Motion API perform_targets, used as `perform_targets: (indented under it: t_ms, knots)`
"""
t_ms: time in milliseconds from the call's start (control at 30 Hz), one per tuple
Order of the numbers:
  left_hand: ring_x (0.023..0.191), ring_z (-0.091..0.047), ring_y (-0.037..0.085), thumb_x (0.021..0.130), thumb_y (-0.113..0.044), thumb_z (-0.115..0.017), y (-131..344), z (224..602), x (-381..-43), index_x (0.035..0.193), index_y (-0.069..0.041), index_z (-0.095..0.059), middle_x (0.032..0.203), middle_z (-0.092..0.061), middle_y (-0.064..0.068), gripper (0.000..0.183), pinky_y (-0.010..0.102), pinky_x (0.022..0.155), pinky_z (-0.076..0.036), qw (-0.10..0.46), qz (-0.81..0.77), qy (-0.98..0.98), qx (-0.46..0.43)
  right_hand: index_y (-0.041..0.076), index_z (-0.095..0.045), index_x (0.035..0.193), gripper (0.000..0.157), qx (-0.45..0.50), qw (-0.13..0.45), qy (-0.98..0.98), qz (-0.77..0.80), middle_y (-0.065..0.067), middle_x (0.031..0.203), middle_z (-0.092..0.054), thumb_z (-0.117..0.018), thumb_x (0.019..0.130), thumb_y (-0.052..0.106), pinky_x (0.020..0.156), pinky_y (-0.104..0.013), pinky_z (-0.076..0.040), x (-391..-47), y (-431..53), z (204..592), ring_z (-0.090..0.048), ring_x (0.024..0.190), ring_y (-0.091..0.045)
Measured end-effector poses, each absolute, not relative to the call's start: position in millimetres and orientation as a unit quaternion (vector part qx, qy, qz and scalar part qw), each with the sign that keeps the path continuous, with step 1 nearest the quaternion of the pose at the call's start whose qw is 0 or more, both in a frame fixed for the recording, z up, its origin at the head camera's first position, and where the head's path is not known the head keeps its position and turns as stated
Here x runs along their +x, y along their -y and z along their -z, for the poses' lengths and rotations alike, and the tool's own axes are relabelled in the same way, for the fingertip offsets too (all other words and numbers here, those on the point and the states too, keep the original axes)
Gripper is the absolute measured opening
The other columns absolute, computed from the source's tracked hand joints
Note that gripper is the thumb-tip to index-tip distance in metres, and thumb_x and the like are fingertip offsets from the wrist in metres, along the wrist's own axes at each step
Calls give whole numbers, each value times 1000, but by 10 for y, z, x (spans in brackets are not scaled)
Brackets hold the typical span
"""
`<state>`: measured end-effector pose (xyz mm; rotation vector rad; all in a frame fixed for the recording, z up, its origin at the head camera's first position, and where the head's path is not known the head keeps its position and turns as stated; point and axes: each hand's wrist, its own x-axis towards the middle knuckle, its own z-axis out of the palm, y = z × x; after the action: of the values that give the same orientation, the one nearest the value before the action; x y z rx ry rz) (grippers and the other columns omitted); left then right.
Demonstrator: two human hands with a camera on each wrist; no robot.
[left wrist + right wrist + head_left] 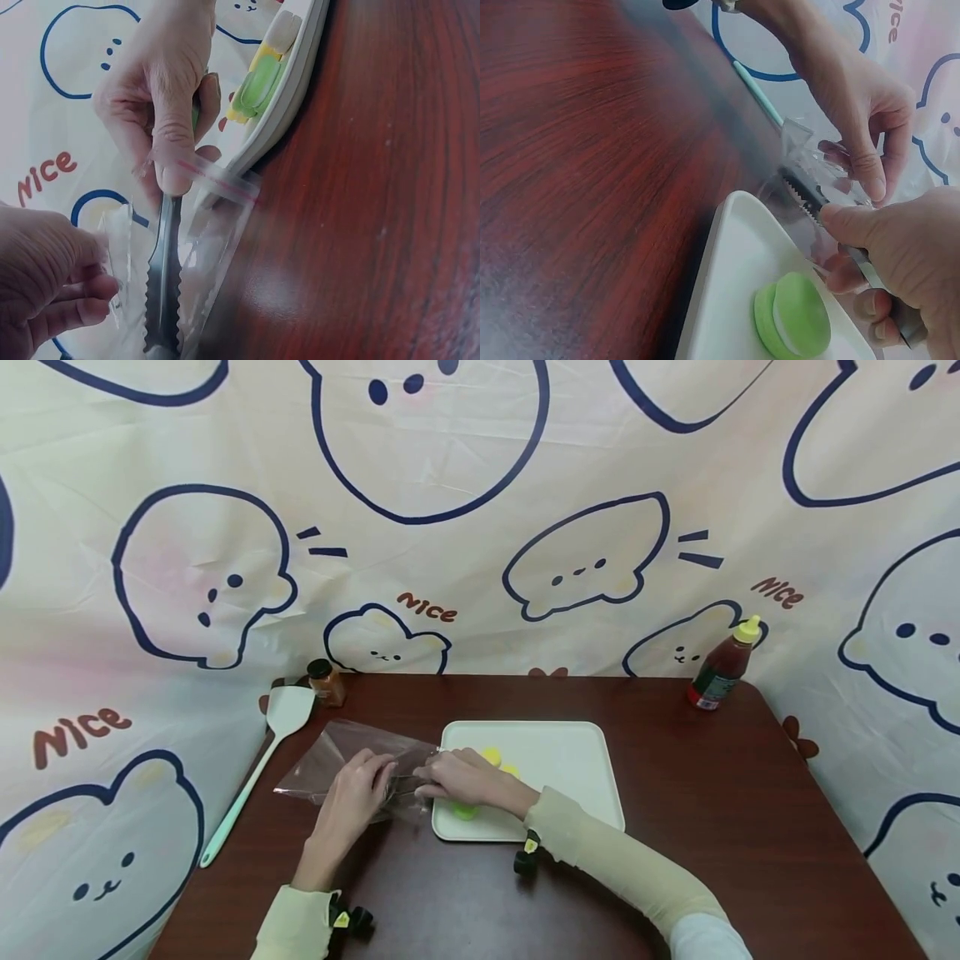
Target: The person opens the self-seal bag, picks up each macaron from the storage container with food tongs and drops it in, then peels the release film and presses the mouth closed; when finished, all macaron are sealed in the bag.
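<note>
Just left of the white tray (558,785), at its near-left edge, a clear bag (330,760) with a red-lined strip at its mouth lies between the two hands. The left hand (356,789), on the bag's side away from the tray, pinches the film between thumb and fingers, apparently to keep the mouth apart. The right hand (465,777), reaching over the tray's left edge, grips dark, scallop-edged tongs (163,277); their arms stand close together, and their toothed end is inside the bag. A pale spot shows at the tips, but whether they hold a piece cannot be told.

As for progress, the work looks like moving pieces into the bag, and it seems to be at an early or middle stage. The bag is open and the tongs are in it, so that much is done. Round green pieces (795,315) and yellow pieces (491,756) lie on the tray, so those probably remain. How many pieces, if any, the bag holds is not clear. Closing its mouth, if wanted, is not yet done.
</note>
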<state>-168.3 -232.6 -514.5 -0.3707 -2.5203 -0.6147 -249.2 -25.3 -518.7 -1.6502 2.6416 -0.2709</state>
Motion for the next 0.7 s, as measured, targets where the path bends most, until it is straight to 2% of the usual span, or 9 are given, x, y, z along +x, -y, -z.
perform_targets:
  t_ms: [300, 433, 533, 633, 700]
  knots:
    - [73, -69, 32, 90, 3, -77, 2356, 5184, -1685, 98, 6, -76, 86, -67, 14, 8, 46, 66, -57, 288, 233, 919, -138, 23, -57, 84, 31, -515, 6, -851, 97, 11, 72, -53, -60, 105, 45, 43, -23, -33, -2509, 314, 5171, -45, 57, -4]
    - [69, -66, 30, 90, 4, -77, 2352, 5179, -1673, 98, 6, -76, 83, -65, 14, 8, 45, 62, -56, 285, 233, 921, -132, 23, -62, 87, 29, -519, 6, -848, 106, 10, 73, -54, -61, 105, 45, 45, -22, -33, -2513, 324, 5207, -44, 58, -4]
    - [68, -66, 30, 89, 5, -77, 2344, 5171, -1669, 97, 6, -76, 81, -65, 14, 8, 44, 61, -55, 293, 235, 918, -131, 21, -70, 98, 25, -523, 10, -845, 108, 9, 77, -59, -61, 105, 44, 47, -21, -35, -2501, 345, 5210, -46, 59, -3]
    - [66, -64, 28, 88, 6, -78, 2335, 5164, -1671, 96, 6, -76, 79, -65, 14, 8, 43, 58, -53, 298, 242, 915, -127, 20, -72, 102, 25, -528, 10, -844, 97, 8, 82, -66, -61, 105, 43, 47, -21, -38, -2490, 370, 5181, -50, 60, -4]
    - [64, -63, 27, 88, 6, -78, 2332, 5162, -1677, 95, 6, -76, 78, -65, 13, 7, 41, 57, -52, 298, 248, 914, -124, 21, -69, 99, 24, -531, 4, -843, 84, 7, 85, -68, -62, 105, 42, 47, -22, -40, -2490, 389, 5159, -52, 60, -5]
